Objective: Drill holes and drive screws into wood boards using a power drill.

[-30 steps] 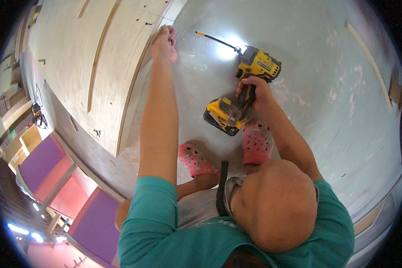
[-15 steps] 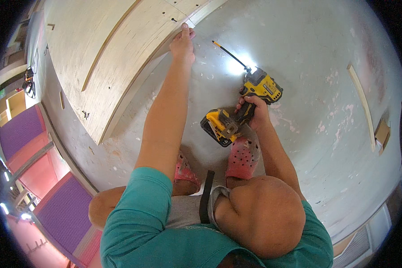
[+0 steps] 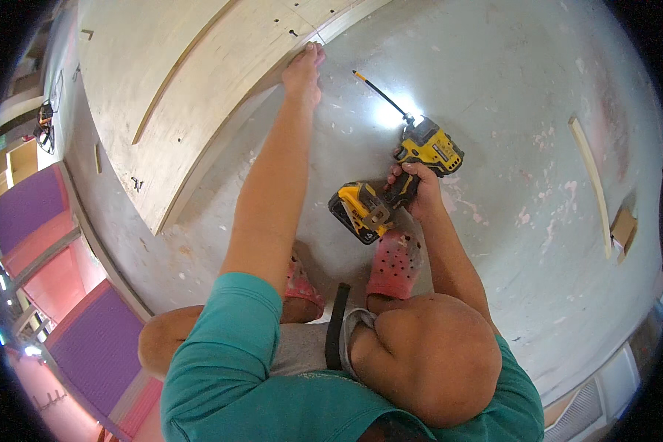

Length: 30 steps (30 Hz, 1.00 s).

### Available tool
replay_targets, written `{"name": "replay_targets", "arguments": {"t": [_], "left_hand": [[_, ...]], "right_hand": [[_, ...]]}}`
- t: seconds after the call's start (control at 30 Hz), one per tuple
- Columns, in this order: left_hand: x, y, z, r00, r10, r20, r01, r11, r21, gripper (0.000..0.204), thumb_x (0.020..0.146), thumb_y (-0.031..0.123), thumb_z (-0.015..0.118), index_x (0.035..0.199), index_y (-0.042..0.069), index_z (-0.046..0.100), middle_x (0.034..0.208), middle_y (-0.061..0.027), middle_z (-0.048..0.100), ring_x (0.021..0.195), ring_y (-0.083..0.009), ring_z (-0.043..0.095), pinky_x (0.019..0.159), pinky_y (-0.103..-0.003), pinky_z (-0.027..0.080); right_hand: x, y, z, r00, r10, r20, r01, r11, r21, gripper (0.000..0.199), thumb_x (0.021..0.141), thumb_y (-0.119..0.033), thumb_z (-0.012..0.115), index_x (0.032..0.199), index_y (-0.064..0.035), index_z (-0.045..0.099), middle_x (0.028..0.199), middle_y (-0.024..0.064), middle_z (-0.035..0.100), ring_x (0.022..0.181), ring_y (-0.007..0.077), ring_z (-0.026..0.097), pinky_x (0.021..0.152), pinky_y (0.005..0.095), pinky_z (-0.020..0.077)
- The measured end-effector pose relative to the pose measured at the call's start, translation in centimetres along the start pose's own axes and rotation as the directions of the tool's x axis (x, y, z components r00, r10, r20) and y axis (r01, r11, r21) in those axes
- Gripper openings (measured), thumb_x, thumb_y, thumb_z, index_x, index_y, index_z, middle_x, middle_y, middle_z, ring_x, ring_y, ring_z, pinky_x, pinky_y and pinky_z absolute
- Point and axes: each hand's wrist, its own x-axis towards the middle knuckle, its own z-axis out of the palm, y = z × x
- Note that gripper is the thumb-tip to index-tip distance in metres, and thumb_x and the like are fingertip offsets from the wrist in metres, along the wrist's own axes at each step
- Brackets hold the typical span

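My left hand point(image 3: 306, 70) reaches out at arm's length, its fingers resting on the edge of a large plywood panel point(image 3: 199, 96) lying on the concrete floor. My right hand point(image 3: 414, 190) grips the handle of a yellow and black cordless drill point(image 3: 429, 146). The drill is held low over the floor, to the right of the panel. Its long thin bit point(image 3: 379, 92) points toward the panel's edge, and its battery point(image 3: 357, 211) is near my feet. The drill's lamp throws a bright spot on the floor.
I squat in pink perforated clogs point(image 3: 394, 261). A thin wood strip point(image 3: 589, 177) and a small wooden block point(image 3: 625, 228) lie on the floor at right. Purple and pink wall panels point(image 3: 29, 214) stand at left. A dark screw point(image 3: 293, 33) sits in the plywood near my left hand.
The view has shifted. My left hand stays on the panel's edge, and the drill in my right hand has dropped a little nearer my feet.
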Motion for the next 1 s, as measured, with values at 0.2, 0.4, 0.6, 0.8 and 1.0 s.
{"name": "replay_targets", "arguments": {"t": [0.2,0.4,0.6,0.8,1.0], "left_hand": [[0.0,0.5,-0.3,0.998,-0.045,0.032,0.045,0.999,0.017,0.025,0.085,0.032,0.055,0.099,0.013,0.061,0.104,-0.0003,0.061,0.102,-0.0126,0.051,0.084,-0.033,0.024],[0.1,0.4,0.0,1.000,-0.018,-0.002,0.018,0.999,-0.048,0.021,0.081,0.025,0.061,0.093,0.008,0.063,0.089,-0.0014,0.064,0.085,-0.0120,0.056,0.076,-0.031,0.031],[0.2,0.6,-0.4,0.998,-0.058,-0.027,0.057,0.998,-0.037,0.017,0.080,0.023,0.061,0.090,0.010,0.063,0.087,-0.0002,0.063,0.082,-0.0125,0.057,0.074,-0.033,0.030],[-0.5,0.2,0.1,0.999,-0.032,-0.027,0.031,0.998,-0.059,0.016,0.081,0.023,0.061,0.088,0.009,0.061,0.088,-0.0005,0.063,0.082,-0.0132,0.057,0.076,-0.032,0.031],[-0.4,0.2,0.0,0.999,0.035,-0.032,-0.038,0.991,-0.125,0.018,0.081,0.017,0.062,0.093,0.003,0.060,0.088,-0.0038,0.062,0.082,-0.0162,0.058,0.079,-0.030,0.036]], "right_hand": [[-0.1,-0.2,0.4,0.999,-0.008,0.051,0.007,1.000,0.005,0.033,0.075,-0.016,0.053,0.105,-0.0042,0.048,0.072,0.0045,0.051,0.069,0.0186,0.053,0.064,0.0349,0.0474],[-0.1,-0.2,0.5,0.998,-0.019,0.054,0.017,0.999,0.029,0.032,0.073,-0.015,0.053,0.103,-0.0038,0.050,0.073,0.0055,0.054,0.066,0.0196,0.054,0.063,0.0343,0.0465],[0.1,-0.2,0.4,0.995,0.001,0.099,-0.002,1.000,0.011,0.036,0.072,-0.016,0.053,0.107,-0.0059,0.048,0.072,0.0031,0.049,0.068,0.0181,0.052,0.064,0.0363,0.0472],[0.1,-0.2,-0.1,0.999,0.022,0.026,-0.023,0.999,0.034,0.031,0.072,-0.015,0.055,0.101,-0.0042,0.050,0.072,0.0061,0.055,0.066,0.0204,0.055,0.063,0.0346,0.0470],[0.1,-0.1,0.2,0.999,0.014,0.037,-0.015,1.000,0.021,0.028,0.072,-0.016,0.056,0.097,-0.0043,0.051,0.072,0.0064,0.055,0.067,0.0211,0.055,0.064,0.0362,0.0480]]}}
